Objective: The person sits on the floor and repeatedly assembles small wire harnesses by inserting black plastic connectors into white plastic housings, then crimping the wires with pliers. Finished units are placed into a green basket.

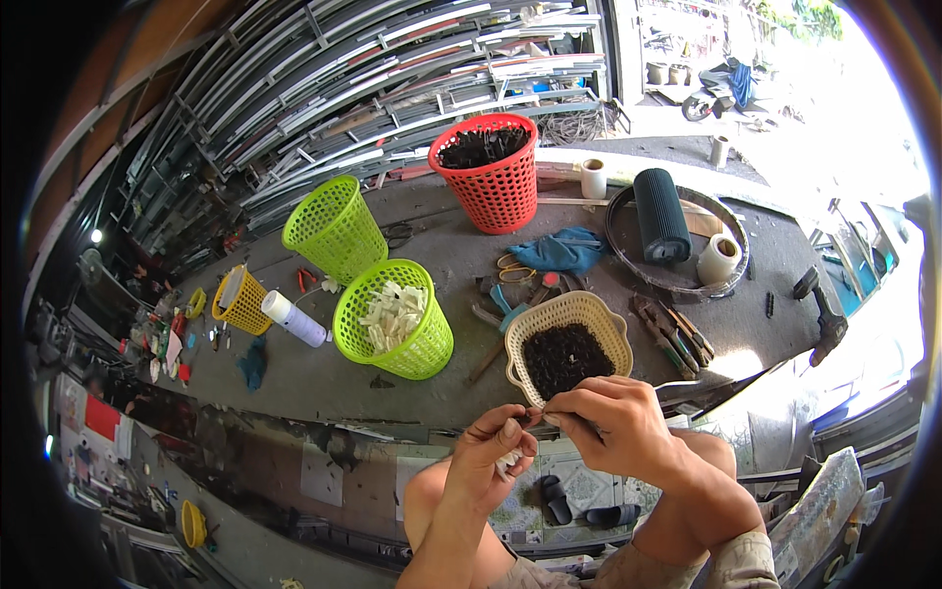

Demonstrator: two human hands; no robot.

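My left hand (483, 454) is closed, with several small white pieces (507, 460) held under its curled fingers. Its thumb and fingertips pinch a small dark piece (531, 417). My right hand (626, 420) meets it there, thumb and forefinger pressed together; what lies between them is too small to name. Just beyond the hands stands a cream plastic basket (618, 346) holding many small black pieces (561, 361). To its left, a green perforated basket (416, 351) contains white pieces (394, 316) like those in my left hand.
Behind stand a second green basket (339, 234) and a red basket (488, 196) of black parts. A hammer (508, 310), blue cloth (557, 251), pliers (667, 339), metal ring (616, 240), dark ribbed cylinder (661, 218) and cordless drill (824, 319) lie on the grey bench (471, 388).
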